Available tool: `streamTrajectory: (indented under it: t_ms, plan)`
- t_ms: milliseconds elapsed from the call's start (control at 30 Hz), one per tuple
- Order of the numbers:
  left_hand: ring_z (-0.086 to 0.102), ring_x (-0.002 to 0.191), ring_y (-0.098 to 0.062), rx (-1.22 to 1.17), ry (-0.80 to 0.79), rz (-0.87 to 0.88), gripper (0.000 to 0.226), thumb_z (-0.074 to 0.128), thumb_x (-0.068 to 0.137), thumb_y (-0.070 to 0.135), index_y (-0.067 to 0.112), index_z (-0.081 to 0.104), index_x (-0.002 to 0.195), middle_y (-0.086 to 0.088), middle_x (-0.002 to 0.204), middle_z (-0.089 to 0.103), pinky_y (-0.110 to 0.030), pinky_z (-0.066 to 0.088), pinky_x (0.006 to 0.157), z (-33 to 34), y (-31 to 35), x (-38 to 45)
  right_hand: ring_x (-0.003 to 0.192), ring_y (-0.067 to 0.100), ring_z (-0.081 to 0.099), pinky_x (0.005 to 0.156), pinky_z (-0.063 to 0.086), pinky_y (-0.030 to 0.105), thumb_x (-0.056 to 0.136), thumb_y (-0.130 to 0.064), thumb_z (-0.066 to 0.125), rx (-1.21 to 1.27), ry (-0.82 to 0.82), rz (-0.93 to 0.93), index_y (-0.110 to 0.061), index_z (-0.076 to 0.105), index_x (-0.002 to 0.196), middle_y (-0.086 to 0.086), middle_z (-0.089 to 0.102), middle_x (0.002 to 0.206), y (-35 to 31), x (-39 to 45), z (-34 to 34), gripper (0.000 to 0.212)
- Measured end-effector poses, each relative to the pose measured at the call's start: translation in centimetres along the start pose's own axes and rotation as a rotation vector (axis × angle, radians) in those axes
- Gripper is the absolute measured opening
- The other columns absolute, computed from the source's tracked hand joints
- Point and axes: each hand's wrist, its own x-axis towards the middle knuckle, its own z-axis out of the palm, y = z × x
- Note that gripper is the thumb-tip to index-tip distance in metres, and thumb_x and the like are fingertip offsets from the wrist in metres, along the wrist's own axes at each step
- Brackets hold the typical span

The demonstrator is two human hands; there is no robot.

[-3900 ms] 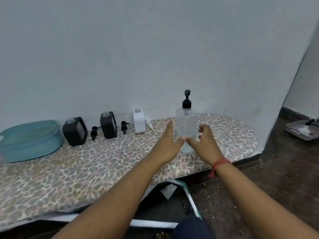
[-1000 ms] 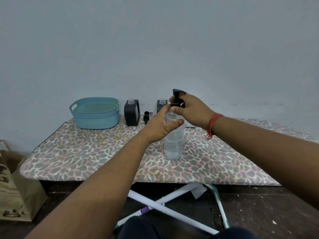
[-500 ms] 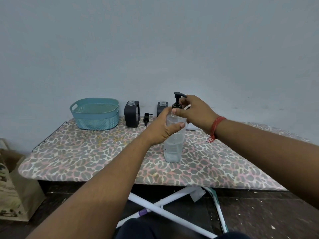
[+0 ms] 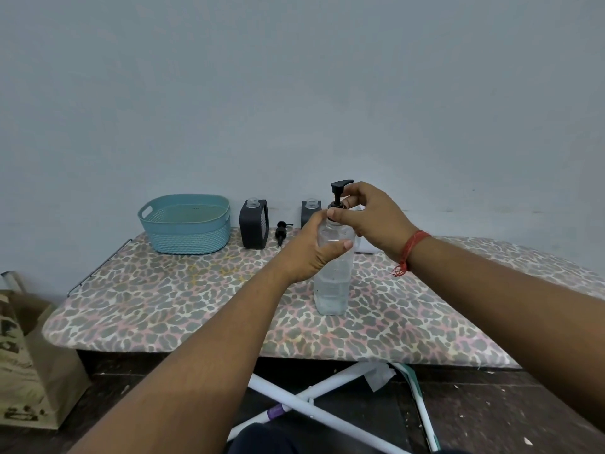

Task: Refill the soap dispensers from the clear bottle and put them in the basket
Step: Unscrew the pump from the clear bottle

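My left hand (image 4: 306, 253) is wrapped round the shoulder of the clear bottle (image 4: 332, 280), thumb across its front. My right hand (image 4: 371, 221) pinches the black collar of the pump (image 4: 339, 194) at the bottle's neck; a red thread (image 4: 409, 252) circles that wrist. The bottle stands upright on the worktop (image 4: 183, 309), about midway along it and nearer the front edge than the back, with clear liquid in its lower part.

Along the back edge, from the left: a teal basket (image 4: 186, 224) near the back left corner, then a dark dispenser (image 4: 253, 224) with its neck uncapped, and a loose black pump head (image 4: 281, 231) lying just beside it. A second dark dispenser (image 4: 310, 213) stands further right, half hidden behind my left hand and the bottle. Something white sits behind my right hand; I cannot tell what it is.

Past the worktop's left end a paper bag (image 4: 29, 362) stands on the floor. White crossed legs (image 4: 294, 398) show under the front edge.
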Motion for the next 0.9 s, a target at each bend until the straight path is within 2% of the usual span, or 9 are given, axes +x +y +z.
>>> streamTrajectory:
  t_ms: [100, 167, 267, 367, 433, 533, 633, 733, 900]
  plan:
    - [0.042, 0.134, -0.006, -0.006, 0.005, 0.002, 0.081, 0.069, 0.087, 0.061, 0.038, 0.028, 0.152, 0.017, 0.148, 0.044, -0.015, 0.034, 0.09, 0.1, 0.0, 0.0, 0.074, 0.001, 0.064, 0.07, 0.044, 0.026, 0.085, -0.023, 0.073, 0.033, -0.053, 0.008, -0.025, 0.056, 0.121, -0.005, 0.072, 0.1, -0.2, -0.1, -0.4, 0.04]
    - [0.039, 0.131, -0.003, 0.001, 0.011, -0.001, 0.082, 0.069, 0.087, 0.061, 0.038, 0.026, 0.153, 0.019, 0.147, 0.042, -0.01, 0.029, 0.086, 0.3, 0.1, 0.1, 0.059, 0.004, 0.059, 0.06, 0.046, 0.025, 0.086, -0.014, 0.066, 0.069, -0.071, 0.009, -0.022, 0.056, 0.12, -0.005, 0.075, 0.097, -0.3, -0.2, -0.6, 0.037]
    - [0.037, 0.132, -0.002, -0.011, 0.011, 0.002, 0.083, 0.069, 0.086, 0.062, 0.039, 0.025, 0.154, 0.021, 0.146, 0.04, -0.009, 0.029, 0.086, 0.3, 0.1, 0.1, 0.053, 0.009, 0.054, 0.054, 0.047, 0.025, 0.086, -0.015, 0.066, 0.104, -0.095, 0.019, -0.021, 0.054, 0.125, -0.004, 0.074, 0.101, -0.3, -0.3, -0.7, 0.041]
    - [0.041, 0.129, -0.004, -0.015, 0.012, -0.012, 0.076, 0.069, 0.086, 0.062, 0.041, 0.03, 0.148, 0.021, 0.141, 0.044, -0.01, 0.031, 0.083, 0.3, 0.2, 0.0, 0.056, 0.005, 0.056, 0.053, 0.048, 0.022, 0.085, -0.032, 0.075, 0.031, -0.048, 0.025, -0.026, 0.055, 0.118, -0.007, 0.063, 0.104, -0.1, -0.5, -0.2, 0.04]
    - [0.043, 0.127, -0.004, -0.016, 0.011, -0.029, 0.07, 0.07, 0.087, 0.061, 0.042, 0.033, 0.144, 0.025, 0.134, 0.047, -0.01, 0.032, 0.083, 0.3, 0.3, 0.0, 0.065, 0.009, 0.054, 0.058, 0.049, 0.027, 0.083, -0.035, 0.077, -0.016, 0.012, 0.027, -0.022, 0.057, 0.109, -0.004, 0.058, 0.097, 0.2, -0.4, 0.3, 0.035]
    - [0.043, 0.128, -0.004, -0.015, 0.011, -0.023, 0.071, 0.069, 0.087, 0.06, 0.042, 0.032, 0.145, 0.024, 0.136, 0.048, -0.01, 0.032, 0.084, 0.3, 0.3, -0.1, 0.07, 0.013, 0.052, 0.064, 0.048, 0.03, 0.085, -0.031, 0.074, -0.055, 0.032, 0.021, -0.019, 0.06, 0.105, -0.001, 0.057, 0.093, 0.1, -0.3, 0.5, 0.028]
    - [0.041, 0.132, -0.004, -0.027, 0.006, -0.007, 0.077, 0.07, 0.088, 0.059, 0.04, 0.028, 0.15, 0.019, 0.144, 0.043, -0.011, 0.032, 0.087, 0.3, 0.2, 0.0, 0.06, 0.011, 0.054, 0.058, 0.047, 0.028, 0.087, -0.024, 0.066, -0.087, -0.018, 0.021, -0.021, 0.065, 0.107, -0.004, 0.064, 0.101, -0.4, -0.3, 0.3, 0.019]
    - [0.04, 0.129, -0.002, -0.016, 0.015, -0.007, 0.076, 0.069, 0.088, 0.06, 0.043, 0.027, 0.149, 0.022, 0.141, 0.042, -0.009, 0.03, 0.085, 0.4, 0.3, 0.0, 0.055, 0.006, 0.054, 0.055, 0.046, 0.022, 0.088, -0.018, 0.061, -0.061, -0.054, 0.035, -0.023, 0.065, 0.113, -0.007, 0.066, 0.109, -0.5, -0.4, 0.3, 0.026]
    - [0.045, 0.131, -0.011, -0.001, 0.023, -0.02, 0.07, 0.067, 0.086, 0.065, 0.043, 0.033, 0.143, 0.017, 0.141, 0.048, -0.015, 0.035, 0.083, 0.3, 0.0, 0.1, 0.082, 0.003, 0.054, 0.068, 0.041, 0.021, 0.085, -0.032, 0.073, -0.072, 0.059, -0.008, -0.025, 0.053, 0.11, -0.011, 0.058, 0.11, 0.3, -1.0, 0.9, 0.033]
